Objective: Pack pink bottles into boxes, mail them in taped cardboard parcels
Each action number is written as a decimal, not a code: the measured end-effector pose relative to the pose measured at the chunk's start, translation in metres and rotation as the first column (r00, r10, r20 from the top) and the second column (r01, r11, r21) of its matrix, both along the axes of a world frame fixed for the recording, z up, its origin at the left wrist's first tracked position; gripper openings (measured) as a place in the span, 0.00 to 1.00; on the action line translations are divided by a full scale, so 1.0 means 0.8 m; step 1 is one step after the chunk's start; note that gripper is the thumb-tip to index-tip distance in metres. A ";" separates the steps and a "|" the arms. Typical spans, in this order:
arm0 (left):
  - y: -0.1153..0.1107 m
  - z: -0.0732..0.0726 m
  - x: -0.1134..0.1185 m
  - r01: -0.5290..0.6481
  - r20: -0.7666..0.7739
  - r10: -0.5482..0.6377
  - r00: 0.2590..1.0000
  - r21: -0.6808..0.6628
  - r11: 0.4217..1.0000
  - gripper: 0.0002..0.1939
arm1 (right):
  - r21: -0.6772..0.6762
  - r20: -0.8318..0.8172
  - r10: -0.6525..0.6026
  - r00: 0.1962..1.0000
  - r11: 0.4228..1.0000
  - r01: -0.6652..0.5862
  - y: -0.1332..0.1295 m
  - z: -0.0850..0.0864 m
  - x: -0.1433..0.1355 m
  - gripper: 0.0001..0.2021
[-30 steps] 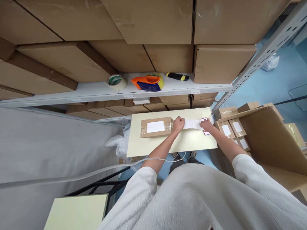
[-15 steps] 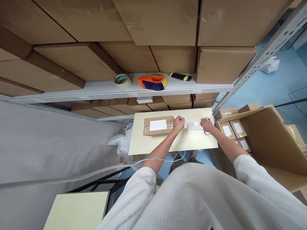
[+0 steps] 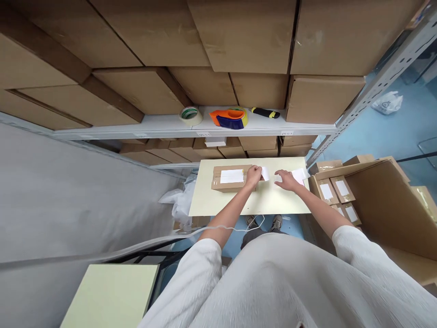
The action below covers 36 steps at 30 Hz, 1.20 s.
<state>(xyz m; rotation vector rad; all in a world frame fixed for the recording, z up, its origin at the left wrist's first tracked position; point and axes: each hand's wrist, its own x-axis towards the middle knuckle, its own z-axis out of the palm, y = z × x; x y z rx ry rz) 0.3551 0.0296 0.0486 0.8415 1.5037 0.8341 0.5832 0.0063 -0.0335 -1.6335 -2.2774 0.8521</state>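
Note:
On the pale tabletop lies a taped cardboard box with a white label on top. At its right end is my left hand, closed, with a small white paper slip sticking out past the fingers. My right hand hovers to the right of that slip, its fingers apart and curved, apparently holding nothing. Beside its wrist lies a white sheet, partly hidden by the hand. A pinkish edge shows near it; I cannot tell what it belongs to.
Above the table a shelf carries a masking tape roll, an orange and blue tape dispenser, a box cutter and stacked cartons. At right stands a large open carton with small labelled boxes. A white cable crosses left.
My right hand has moved left, away from the phone it was touching, toward my left hand. The white sheet now lies farther right, and the phone is mostly out of sight.

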 end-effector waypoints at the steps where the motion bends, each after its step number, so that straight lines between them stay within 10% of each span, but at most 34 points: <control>1: -0.002 0.002 -0.004 -0.018 0.039 0.018 0.999 0.001 1.000 0.14 | 0.015 -0.049 -0.021 0.999 1.000 0.022 -0.001 0.002 -0.011 0.24; 11: -0.014 0.019 -0.075 -0.256 0.172 0.247 0.954 0.034 0.966 0.09 | 0.178 -0.348 -0.050 0.936 0.977 0.118 0.018 0.043 -0.108 0.05; 17: -0.007 0.024 -0.164 -0.394 0.221 0.373 0.901 0.058 0.917 0.14 | -0.045 -0.478 -0.152 0.865 0.988 0.149 0.033 0.083 -0.166 0.05; 25: -0.015 0.011 -0.250 -0.141 0.021 0.140 0.990 0.143 0.980 0.09 | -0.235 -0.449 -0.273 0.851 0.955 0.182 0.047 0.099 -0.235 0.08; 36: -0.008 -0.025 -0.291 0.023 -0.267 0.040 0.963 0.229 0.973 0.19 | -0.221 -0.302 -0.508 0.807 0.861 0.459 0.038 0.072 -0.281 0.21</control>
